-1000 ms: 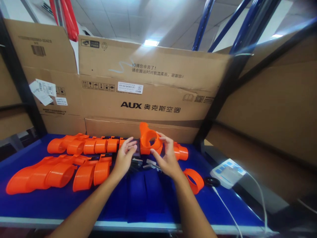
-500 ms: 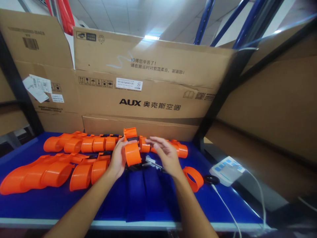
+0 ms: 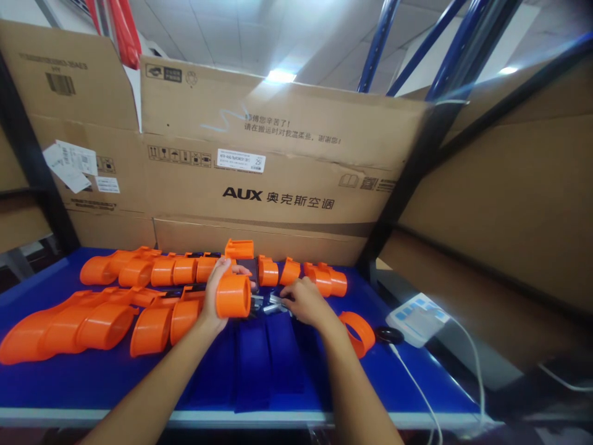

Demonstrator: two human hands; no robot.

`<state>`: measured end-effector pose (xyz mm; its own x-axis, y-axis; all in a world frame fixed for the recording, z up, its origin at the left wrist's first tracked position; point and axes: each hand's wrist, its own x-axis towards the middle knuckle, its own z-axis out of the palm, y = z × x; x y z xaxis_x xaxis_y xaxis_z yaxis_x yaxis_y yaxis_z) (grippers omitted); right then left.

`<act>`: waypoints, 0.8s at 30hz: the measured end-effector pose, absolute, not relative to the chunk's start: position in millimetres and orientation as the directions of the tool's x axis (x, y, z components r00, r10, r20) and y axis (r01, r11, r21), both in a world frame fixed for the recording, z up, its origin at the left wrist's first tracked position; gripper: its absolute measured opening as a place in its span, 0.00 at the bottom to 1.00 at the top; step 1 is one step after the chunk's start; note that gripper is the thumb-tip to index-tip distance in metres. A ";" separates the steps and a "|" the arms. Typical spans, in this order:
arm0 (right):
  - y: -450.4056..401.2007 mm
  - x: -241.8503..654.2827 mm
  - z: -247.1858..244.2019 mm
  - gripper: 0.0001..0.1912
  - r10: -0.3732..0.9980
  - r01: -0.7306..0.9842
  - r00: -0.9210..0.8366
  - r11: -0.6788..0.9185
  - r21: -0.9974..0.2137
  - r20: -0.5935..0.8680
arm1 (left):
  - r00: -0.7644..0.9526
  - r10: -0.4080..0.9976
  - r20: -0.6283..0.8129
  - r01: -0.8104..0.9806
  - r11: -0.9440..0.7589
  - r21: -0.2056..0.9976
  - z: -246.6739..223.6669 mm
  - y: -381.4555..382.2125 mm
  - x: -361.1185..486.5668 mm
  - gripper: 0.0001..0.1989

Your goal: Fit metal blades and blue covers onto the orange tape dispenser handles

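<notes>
My left hand (image 3: 214,298) is closed round an orange plastic ring-shaped part (image 3: 233,296), its round opening turned to the right. Just above that hand shows another orange piece (image 3: 239,249); whether it joins the held part I cannot tell. My right hand (image 3: 306,301) reaches down to a small pile of silvery metal pieces (image 3: 274,304), fingers bent and pinched together at them. What is between those fingertips is too small to make out. Dark blue strips (image 3: 252,364) lie flat on the table in front of the pile.
Two rows of orange ring parts (image 3: 111,324) fill the left of the blue table (image 3: 139,386); several more stand at the back. At right lie a loose orange ring (image 3: 359,334), a black round object (image 3: 390,335) and a white device (image 3: 417,318) with cables. A cardboard wall (image 3: 278,222) closes the back.
My left hand has turned the orange part and shifted slightly left. My right hand has come away from beside it and down to the metal pieces, its fingers closing.
</notes>
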<state>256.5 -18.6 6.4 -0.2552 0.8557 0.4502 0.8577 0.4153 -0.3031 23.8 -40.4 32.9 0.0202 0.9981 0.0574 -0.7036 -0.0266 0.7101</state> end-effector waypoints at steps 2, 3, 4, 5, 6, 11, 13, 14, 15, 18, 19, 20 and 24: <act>-18.1 256.3 6.1 0.04 0.870 0.881 -0.304 0.412 -0.234 0.387 | 0.019 0.998 0.062 -0.702 -0.031 0.712 33.3 -41.0 24.5 0.23; -17.8 256.3 5.7 0.04 0.876 0.888 -0.322 0.411 -0.206 0.361 | 0.013 0.998 0.068 -0.702 -0.040 0.711 33.3 -41.2 24.9 0.23; -17.3 256.2 5.1 0.04 0.877 0.891 -0.326 0.409 -0.194 0.353 | 0.001 0.997 0.077 -0.703 -0.055 0.709 33.3 -41.4 25.1 0.23; -16.7 256.0 4.2 0.04 0.877 0.892 -0.329 0.410 -0.188 0.349 | -0.012 0.996 0.087 -0.706 -0.070 0.705 33.2 -41.4 25.3 0.23; -16.1 255.9 3.1 0.05 0.877 0.892 -0.334 0.412 -0.185 0.345 | -0.023 0.995 0.096 -0.707 -0.084 0.702 33.0 -41.4 25.4 0.23; -12.5 255.5 -1.3 0.05 0.902 0.904 -0.337 0.390 -0.174 0.270 | -0.033 0.993 0.111 -0.719 -0.101 0.688 31.4 -40.1 23.7 0.21; -11.9 255.1 -1.7 0.05 0.915 0.913 -0.324 0.369 -0.173 0.240 | -0.028 0.995 0.099 -0.724 -0.088 0.684 30.3 -38.8 22.7 0.20; -11.8 254.9 -1.7 0.04 0.919 0.916 -0.319 0.362 -0.174 0.232 | -0.025 0.996 0.091 -0.724 -0.081 0.685 29.6 -38.0 22.3 0.20; -11.9 254.8 -1.5 0.04 0.920 0.916 -0.316 0.359 -0.178 0.231 | -0.025 0.996 0.087 -0.722 -0.078 0.687 28.8 -37.2 22.0 0.20; -12.7 254.8 -1.2 0.02 0.921 0.912 -0.309 0.358 -0.199 0.237 | -0.030 0.995 0.099 -0.709 -0.091 0.699 26.7 -35.1 21.6 0.20; -13.1 254.9 -1.0 0.02 0.920 0.909 -0.309 0.360 -0.208 0.242 | -0.034 0.994 0.105 -0.705 -0.098 0.702 26.2 -34.7 21.7 0.20; -13.4 255.2 -0.8 0.02 0.918 0.905 -0.311 0.365 -0.217 0.247 | -0.037 0.993 0.108 -0.704 -0.103 0.703 25.8 -34.5 21.8 0.20; -14.6 255.8 2.1 0.02 0.905 0.880 -0.329 0.397 -0.260 0.268 | -0.043 0.993 0.112 -0.707 -0.109 0.698 26.7 -35.5 22.1 0.21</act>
